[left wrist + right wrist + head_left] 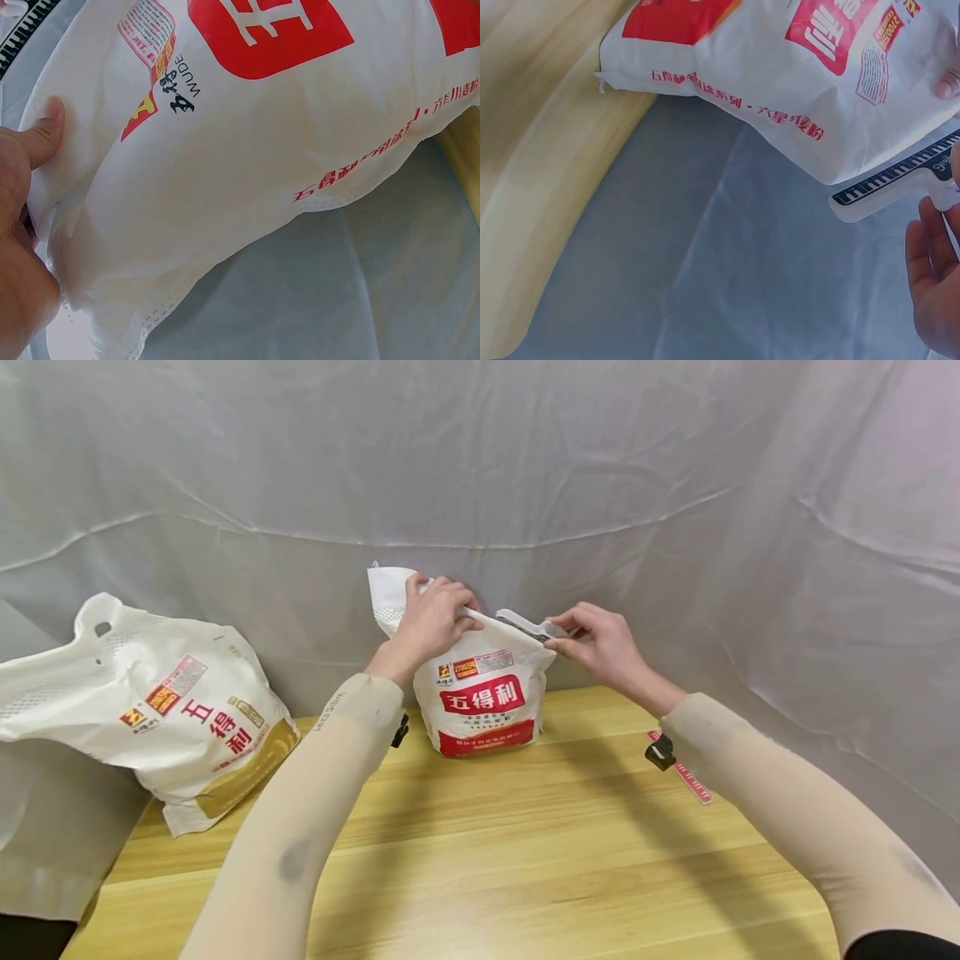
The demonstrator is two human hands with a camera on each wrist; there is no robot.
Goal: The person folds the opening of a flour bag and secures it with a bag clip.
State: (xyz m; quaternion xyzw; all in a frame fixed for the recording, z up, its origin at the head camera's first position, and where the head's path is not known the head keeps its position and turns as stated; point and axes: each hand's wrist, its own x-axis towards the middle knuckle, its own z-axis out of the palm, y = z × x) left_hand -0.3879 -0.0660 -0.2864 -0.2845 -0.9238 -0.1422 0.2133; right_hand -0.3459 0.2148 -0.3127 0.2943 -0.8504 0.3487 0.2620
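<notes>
A white flour bag [483, 697] with red labels stands upright at the back of the wooden table. My left hand [437, 618] grips its gathered top, thumb on the front; in the left wrist view that thumb presses the white plastic of the bag [225, 165]. My right hand [600, 643] pinches a white clip [525, 623] close to the bag's top right corner. A black strip with a piano-key pattern runs along this clip [900, 180] in the right wrist view, where it lies along the bag's edge. The left hand's fingertips behind the bag are partly hidden.
A second flour bag [202, 710], with a brown-gold base and a cut-out handle, leans at the table's left edge. One pink strip [692, 782] lies on the table [525, 860] by my right forearm. Grey cloth [480, 460] hangs behind.
</notes>
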